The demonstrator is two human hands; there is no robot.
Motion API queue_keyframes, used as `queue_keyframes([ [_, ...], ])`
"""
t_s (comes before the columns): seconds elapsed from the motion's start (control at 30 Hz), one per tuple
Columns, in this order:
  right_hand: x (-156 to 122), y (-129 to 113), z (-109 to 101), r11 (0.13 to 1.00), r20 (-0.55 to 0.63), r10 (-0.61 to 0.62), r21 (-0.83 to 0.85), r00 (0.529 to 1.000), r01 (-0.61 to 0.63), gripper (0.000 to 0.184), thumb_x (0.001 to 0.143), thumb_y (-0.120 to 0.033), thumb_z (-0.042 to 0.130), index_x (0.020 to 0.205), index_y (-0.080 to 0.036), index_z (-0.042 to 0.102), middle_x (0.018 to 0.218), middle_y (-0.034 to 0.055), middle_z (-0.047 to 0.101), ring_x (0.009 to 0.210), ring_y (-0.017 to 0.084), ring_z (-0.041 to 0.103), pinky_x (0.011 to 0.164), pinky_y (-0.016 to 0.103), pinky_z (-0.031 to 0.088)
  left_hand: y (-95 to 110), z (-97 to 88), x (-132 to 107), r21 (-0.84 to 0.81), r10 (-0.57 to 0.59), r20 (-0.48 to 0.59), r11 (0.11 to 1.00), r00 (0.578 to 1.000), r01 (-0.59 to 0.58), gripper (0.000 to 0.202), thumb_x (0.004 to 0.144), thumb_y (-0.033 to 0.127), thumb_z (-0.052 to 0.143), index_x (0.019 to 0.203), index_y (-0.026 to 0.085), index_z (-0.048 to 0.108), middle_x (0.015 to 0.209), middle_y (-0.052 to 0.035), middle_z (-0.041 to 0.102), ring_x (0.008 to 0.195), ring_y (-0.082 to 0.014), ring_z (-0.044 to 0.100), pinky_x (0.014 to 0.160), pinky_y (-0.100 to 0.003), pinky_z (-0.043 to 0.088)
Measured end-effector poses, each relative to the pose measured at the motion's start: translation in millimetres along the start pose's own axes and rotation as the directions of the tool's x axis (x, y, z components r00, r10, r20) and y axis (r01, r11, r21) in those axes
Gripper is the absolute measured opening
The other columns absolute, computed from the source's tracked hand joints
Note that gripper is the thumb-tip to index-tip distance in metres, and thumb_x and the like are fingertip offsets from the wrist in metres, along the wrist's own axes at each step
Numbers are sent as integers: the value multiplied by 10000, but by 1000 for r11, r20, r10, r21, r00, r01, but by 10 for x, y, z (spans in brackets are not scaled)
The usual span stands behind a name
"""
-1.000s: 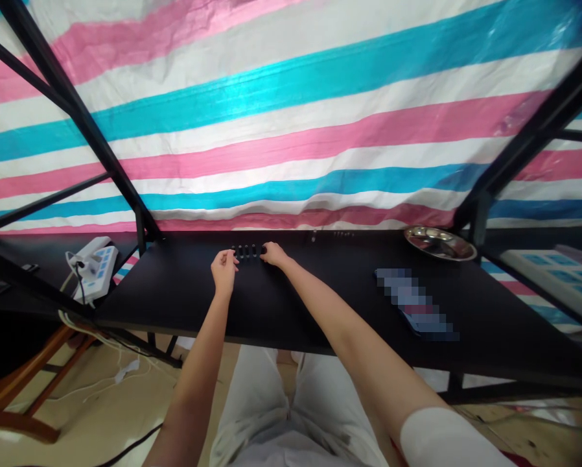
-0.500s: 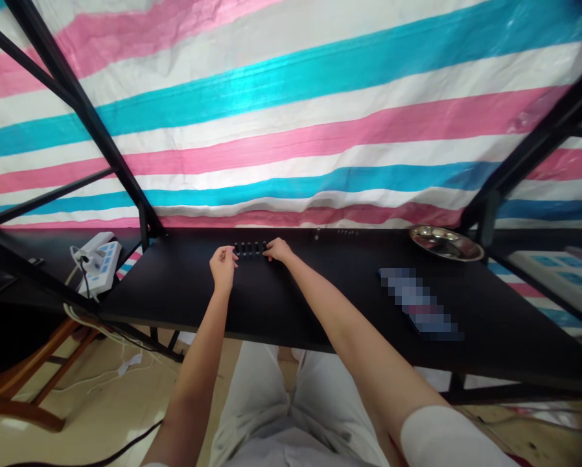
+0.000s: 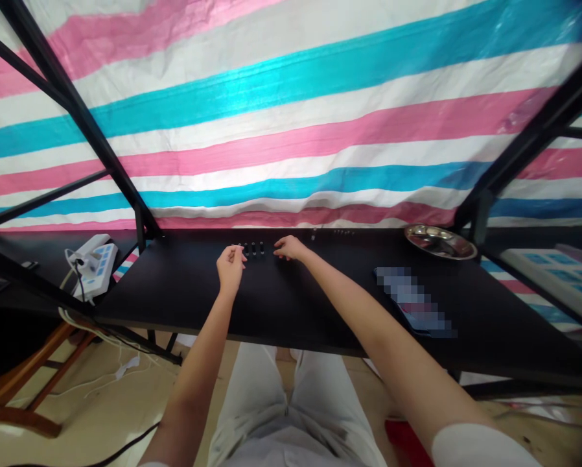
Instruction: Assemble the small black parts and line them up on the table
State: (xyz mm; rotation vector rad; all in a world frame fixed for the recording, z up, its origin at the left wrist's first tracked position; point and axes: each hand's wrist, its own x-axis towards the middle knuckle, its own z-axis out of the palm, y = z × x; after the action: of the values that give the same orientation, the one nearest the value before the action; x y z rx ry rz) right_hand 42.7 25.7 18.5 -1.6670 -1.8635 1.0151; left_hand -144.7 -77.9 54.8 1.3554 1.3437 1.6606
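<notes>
A short row of small black upright pieces (image 3: pixel 251 249) stands near the back of the black table (image 3: pixel 320 305). My left hand (image 3: pixel 231 266) hovers just left of and in front of the row, fingers curled in with the thumb against them. My right hand (image 3: pixel 290 247) rests a little to the right of the row, apart from it, its fingers bunched and pointing down at the tabletop. Whether either hand holds a piece is too small to make out.
More tiny dark pieces (image 3: pixel 342 231) sit along the back edge. A metal bowl (image 3: pixel 439 241) stands at the back right, with a blurred flat object (image 3: pixel 412 301) in front of it. A white power strip (image 3: pixel 95 263) lies at the left. A striped tarp (image 3: pixel 291 130) hangs behind.
My right hand has drawn away to the right from the end of the row. My left hand has shifted slightly right and nearer the row.
</notes>
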Motion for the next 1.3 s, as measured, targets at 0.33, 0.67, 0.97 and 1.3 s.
queue_keyframes([
  [0.33,-349,586,-910,990,-9,140,2,990,-140,149,690,-239,652,746,-101,640,657,58,649,422,77,528,346,161,369,-138,1152,-161,469,15,600,804,800,-366,501,775,214,452,1275,193,415,1069,-78,581,908,-176,541,849,-355,421],
  [0.67,-456,693,-1061,999,-177,53,8,983,-52,457,698,-223,646,1122,-72,564,1005,142,652,873,195,628,755,282,504,-197,1944,201,777,-187,594,386,782,-498,729,764,212,474,1408,178,136,1286,-151,422,1123,-282,416,922,-438,307],
  [0.97,-366,833,-1039,964,-159,-86,-261,984,42,454,731,-230,600,1158,-81,563,1227,147,540,1138,233,499,992,326,354,-411,2005,453,742,-93,650,290,754,-604,437,842,119,329,1269,118,416,1177,-163,534,1058,-240,482,914,-401,304],
  [1.3,-192,829,-761,903,-117,-51,-430,992,-4,437,720,-246,609,1148,-168,581,1267,117,508,1205,258,425,1006,368,323,-252,1970,481,645,53,706,364,707,-672,269,851,135,367,1001,61,577,997,-173,601,944,-244,559,864,-385,342],
])
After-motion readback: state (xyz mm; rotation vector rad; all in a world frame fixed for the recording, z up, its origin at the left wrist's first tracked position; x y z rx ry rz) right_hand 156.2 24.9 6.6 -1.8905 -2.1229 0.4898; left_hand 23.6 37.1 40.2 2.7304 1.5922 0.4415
